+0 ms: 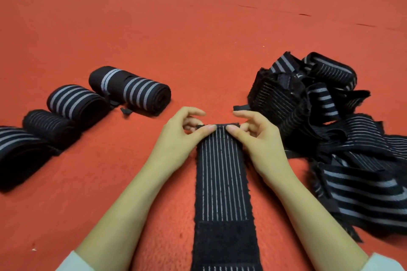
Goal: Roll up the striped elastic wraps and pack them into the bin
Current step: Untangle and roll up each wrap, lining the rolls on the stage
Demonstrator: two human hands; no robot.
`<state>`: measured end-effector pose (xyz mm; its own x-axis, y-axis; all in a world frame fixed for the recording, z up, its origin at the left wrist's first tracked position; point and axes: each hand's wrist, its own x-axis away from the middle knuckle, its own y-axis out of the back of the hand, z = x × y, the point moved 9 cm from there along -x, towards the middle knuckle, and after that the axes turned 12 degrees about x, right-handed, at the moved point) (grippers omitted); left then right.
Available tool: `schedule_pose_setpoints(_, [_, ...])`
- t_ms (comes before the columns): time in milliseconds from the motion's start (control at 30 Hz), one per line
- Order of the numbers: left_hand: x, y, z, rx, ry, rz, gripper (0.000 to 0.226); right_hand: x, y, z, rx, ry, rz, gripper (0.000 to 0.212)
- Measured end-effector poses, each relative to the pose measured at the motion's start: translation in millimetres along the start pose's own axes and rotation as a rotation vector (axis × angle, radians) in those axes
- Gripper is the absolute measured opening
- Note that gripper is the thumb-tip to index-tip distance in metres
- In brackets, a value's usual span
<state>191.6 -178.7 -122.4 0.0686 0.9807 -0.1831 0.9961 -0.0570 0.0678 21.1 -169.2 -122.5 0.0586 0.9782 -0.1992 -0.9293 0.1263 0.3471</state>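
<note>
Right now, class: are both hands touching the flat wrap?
Touching. The head view shows the left hand and right hand pinching the far end of the flat wrap.

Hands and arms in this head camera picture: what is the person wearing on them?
Very little. The left hand and right hand are bare, with no gloves, rings or watch showing. Both forearms are uncovered too. Only at the bottom corners does clothing appear: pale, whitish sleeve edges, the left sleeve and right sleeve, plain and unmarked.

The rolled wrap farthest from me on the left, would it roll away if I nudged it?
Probably a little: the rolled wrap lies on its side as a cylinder. The fuzzy red carpet and its loose tail end would likely stop it fast. It looks soft, so it should squash rather than skid.
</note>
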Motion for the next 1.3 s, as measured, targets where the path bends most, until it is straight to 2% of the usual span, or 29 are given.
schedule_pose_setpoints(100, [2.7, -11.7, -4.1, -0.068, -0.010, 0.112, 0.009, 1.0, -4.1, 0.9, -0.012, -0.008, 0.040, 0.027])
schedule_pose_setpoints(267, [3.2, -2.8, -10.0, -0.113, -0.057, 0.015, 0.013, 9.7, -20.7, 7.7, -0.067, -0.008, 0.219, 0.008])
schedule_pose_setpoints(467, [5.7, -6.1, -11.4, -0.029, -0.016, 0.005, 0.013, 8.3, -22.0, 5.7, -0.107, -0.026, 0.186, 0.012])
schedule_pose_setpoints(600, [4.6, -9.4, -2.0, 0.178, 0.106, 0.041, 0.007, 5.2, -11.1, -4.0, -0.206, -0.116, 0.106, 0.011])
schedule_pose_setpoints(833, [3.8, -5.3, -12.8, 0.191, 0.018, 0.016, 0.011, 3.5, -10.7, -0.4, -0.277, -0.098, 0.125, 0.011])
schedule_pose_setpoints(933, [7.6, -13.3, -13.6, 0.281, 0.061, 0.064, 0.018, 3.6, -9.6, 1.1, -0.242, -0.079, 0.132, 0.014])
schedule_pose_setpoints(1000, [7.8, -15.0, -12.7, 0.299, 0.077, 0.077, 0.019, 4.8, -13.4, 0.3, -0.243, -0.093, 0.166, 0.020])
schedule_pose_setpoints(1100, [5.6, -10.2, -7.4, 0.271, 0.076, 0.058, 0.011, 6.8, -19.9, -2.9, -0.306, -0.180, 0.212, 0.039])
schedule_pose_setpoints(1133, [5.8, -9.6, -5.9, 0.269, 0.093, 0.056, 0.010, 7.0, -19.9, -3.2, -0.311, -0.193, 0.209, 0.037])
schedule_pose_setpoints(1200, [6.9, -11.6, -3.5, 0.258, 0.111, 0.087, 0.009, 5.5, -16.3, -4.5, -0.282, -0.182, 0.167, 0.016])
schedule_pose_setpoints(1233, [7.5, -13.1, -4.8, 0.246, 0.098, 0.105, 0.009, 5.0, -14.3, -4.4, -0.262, -0.166, 0.146, 0.013])
schedule_pose_setpoints(1300, [7.4, -14.3, -7.3, 0.261, 0.095, 0.107, 0.013, 4.9, -14.5, -3.0, -0.256, -0.137, 0.147, 0.021])
